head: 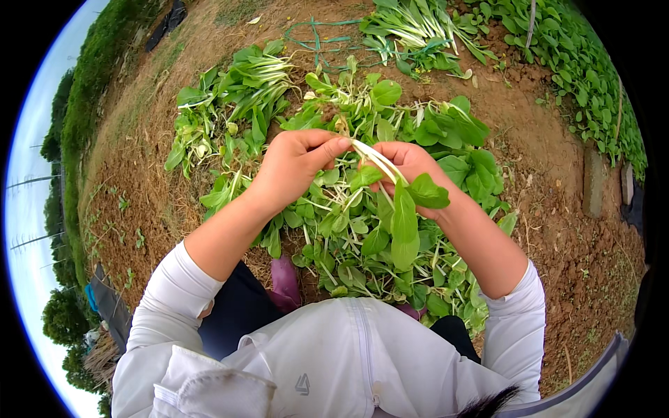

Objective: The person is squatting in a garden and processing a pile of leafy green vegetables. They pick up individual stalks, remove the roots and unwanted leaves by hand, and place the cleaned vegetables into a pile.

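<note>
A leafy green plant with long white stems hangs between my hands, its leaves drooping to the right. My left hand pinches its root end between thumb and forefinger. Farther along the stems, my right hand has its fingers curled around them, partly hidden behind the stalks and leaves. Just beyond my fingers is a brownish, soil-covered root clump. Under both hands spreads a heap of loose greens, with leaves and cut-looking white stems mixed together.
Bundled greens lie at the upper left. Another pile rests farther off beside green twine. Growing greens line the right edge. A purple boot stands on the brown soil near the heap.
</note>
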A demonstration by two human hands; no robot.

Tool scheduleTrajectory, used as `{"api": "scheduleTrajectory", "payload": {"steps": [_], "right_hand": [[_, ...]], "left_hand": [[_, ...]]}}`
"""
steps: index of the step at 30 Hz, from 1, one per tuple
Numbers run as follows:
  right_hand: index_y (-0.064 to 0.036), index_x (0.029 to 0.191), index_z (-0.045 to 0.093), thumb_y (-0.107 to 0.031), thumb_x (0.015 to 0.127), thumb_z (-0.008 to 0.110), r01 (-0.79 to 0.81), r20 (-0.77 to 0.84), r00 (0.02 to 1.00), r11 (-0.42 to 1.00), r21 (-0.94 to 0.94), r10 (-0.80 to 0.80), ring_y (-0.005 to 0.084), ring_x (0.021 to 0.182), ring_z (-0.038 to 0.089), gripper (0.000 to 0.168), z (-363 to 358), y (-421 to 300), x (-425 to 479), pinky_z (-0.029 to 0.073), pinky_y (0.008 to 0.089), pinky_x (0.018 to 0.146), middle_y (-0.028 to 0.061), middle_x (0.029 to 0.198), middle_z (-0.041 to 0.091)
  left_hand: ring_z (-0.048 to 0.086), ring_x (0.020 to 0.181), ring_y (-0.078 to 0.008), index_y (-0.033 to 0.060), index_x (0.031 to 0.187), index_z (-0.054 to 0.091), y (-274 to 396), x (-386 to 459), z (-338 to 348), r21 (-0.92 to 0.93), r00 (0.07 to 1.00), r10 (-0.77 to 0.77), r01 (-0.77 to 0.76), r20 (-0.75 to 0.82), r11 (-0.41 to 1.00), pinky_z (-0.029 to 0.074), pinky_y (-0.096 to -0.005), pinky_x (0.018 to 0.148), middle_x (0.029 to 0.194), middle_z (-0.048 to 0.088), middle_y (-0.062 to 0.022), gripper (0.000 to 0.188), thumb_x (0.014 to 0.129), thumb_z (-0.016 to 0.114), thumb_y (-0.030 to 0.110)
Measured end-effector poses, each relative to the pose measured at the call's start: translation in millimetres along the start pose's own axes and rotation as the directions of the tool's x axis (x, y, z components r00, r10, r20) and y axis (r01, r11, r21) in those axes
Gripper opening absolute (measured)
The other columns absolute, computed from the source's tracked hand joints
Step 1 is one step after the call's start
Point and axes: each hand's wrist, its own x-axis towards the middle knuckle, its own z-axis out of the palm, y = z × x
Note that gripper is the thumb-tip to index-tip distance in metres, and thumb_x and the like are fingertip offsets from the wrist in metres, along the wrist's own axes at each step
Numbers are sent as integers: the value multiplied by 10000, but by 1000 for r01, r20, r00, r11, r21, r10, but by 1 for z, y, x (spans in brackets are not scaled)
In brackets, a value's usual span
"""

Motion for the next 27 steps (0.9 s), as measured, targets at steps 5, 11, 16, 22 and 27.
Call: {"api": "scheduleTrajectory", "payload": {"steps": [5, 11, 16, 22, 27], "right_hand": [[-18, 807, 539, -148, 781, 598, 26, -108, 993, 967, -255, -55, 54, 563, 504, 146, -2, -2, -6, 394, 178, 529, 8, 658, 565], [-9, 719, 552, -165, 730, 634, 115, -251, 917, 809, -577, -309, 71, 506, 491, 176, 0, 14, 0, 394, 222, 473, 23, 591, 558], [-8, 675, 552, -196, 701, 644, 90, -269, 901, 751, -654, -342, 102, 479, 494, 211, 14, 12, 0, 393, 243, 460, 49, 557, 553], [-11, 660, 526, -143, 703, 649, 82, -223, 882, 600, -795, -416, 65, 472, 461, 185, 27, 8, 4, 370, 220, 443, 29, 542, 538], [-15, 644, 539, -201, 686, 631, 100, -219, 875, 603, -791, -432, 210, 496, 559, 211, 30, 11, 8, 425, 306, 467, 99, 565, 570]], "left_hand": [[504, 639, -119, 5, 936, 615, -11, 9, -17, 235, 1000, 6, -8, 7, 972, 396, -239, 590, 686, 559, -37, 233, 815, 552, 193], [559, 855, -251, 37, 1008, 586, -24, 8, -14, 374, 992, 44, -87, 122, 923, 427, -303, 742, 937, 577, -139, 310, 763, 593, 227], [554, 804, -190, 10, 1010, 572, -13, 2, -6, 159, 995, 101, -102, 15, 982, 415, -279, 743, 862, 607, -79, 363, 727, 654, 222], [474, 675, -69, 18, 912, 591, -10, -1, 4, -381, 962, -264, 273, 76, 883, 392, -211, 667, 777, 569, 13, 251, 734, 659, 182], [432, 596, -38, 48, 840, 592, -16, 1, 4, -423, 970, -242, 226, 17, 877, 375, -189, 595, 704, 537, 43, 155, 747, 644, 160]]}}
